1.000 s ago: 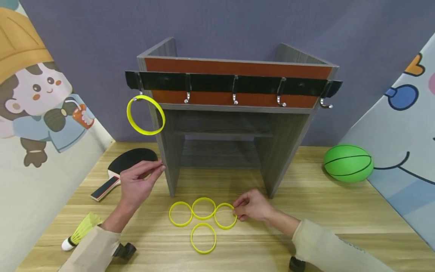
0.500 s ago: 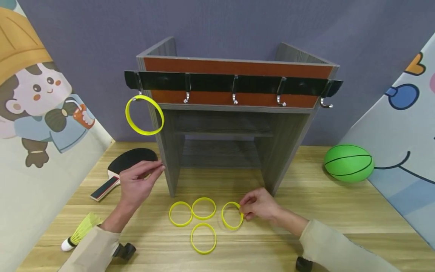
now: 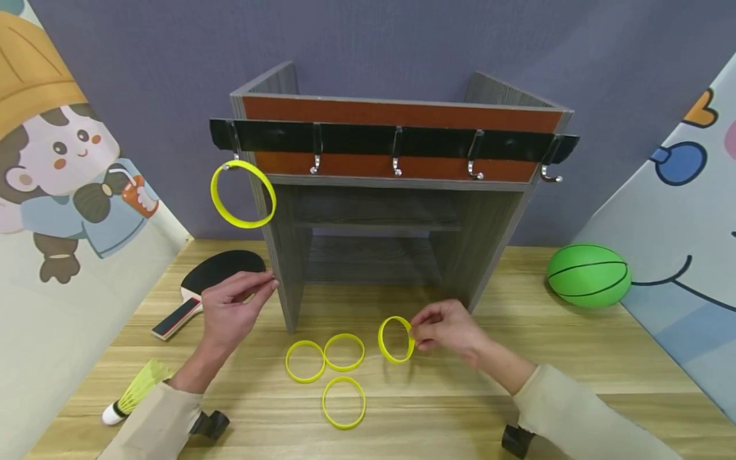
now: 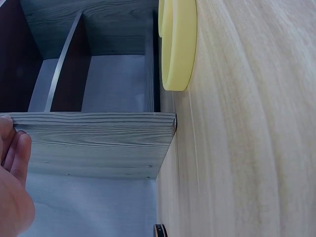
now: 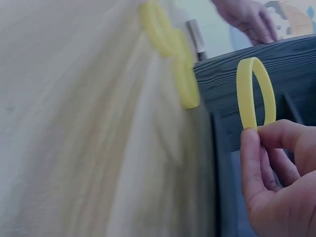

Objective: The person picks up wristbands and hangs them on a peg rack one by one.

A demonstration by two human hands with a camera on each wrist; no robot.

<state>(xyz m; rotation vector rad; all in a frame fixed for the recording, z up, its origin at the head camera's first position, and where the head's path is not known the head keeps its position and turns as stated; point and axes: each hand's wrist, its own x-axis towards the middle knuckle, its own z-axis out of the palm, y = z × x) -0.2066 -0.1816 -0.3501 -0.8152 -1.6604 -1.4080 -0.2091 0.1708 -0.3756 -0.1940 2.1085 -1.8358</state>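
My right hand (image 3: 451,332) pinches a yellow ring (image 5: 245,94) between thumb and fingers, tilted upright and lifted off the table. Three more yellow rings lie flat to its left: a left one (image 3: 305,381), a middle one (image 3: 345,368) and a near one (image 3: 344,427). Another yellow ring (image 3: 244,224) hangs from the leftmost hook of a black hook rail (image 3: 356,140). That rail runs across the front of a grey wooden shelf (image 3: 483,255). My left hand (image 3: 232,310) grips the front edge of the shelf's left side panel with thumb and fingertips.
A table tennis bat (image 3: 224,271) and a shuttlecock (image 3: 140,390) lie on the left of the wooden table (image 3: 575,358). At the right sits a green ball (image 3: 589,276). Several hooks on the rail, such as the middle hook (image 3: 397,167), hold nothing.
My right hand has drawn its ring rightward away from the others, then raised it off the table and tilted it upright. My left hand stays at the shelf panel.
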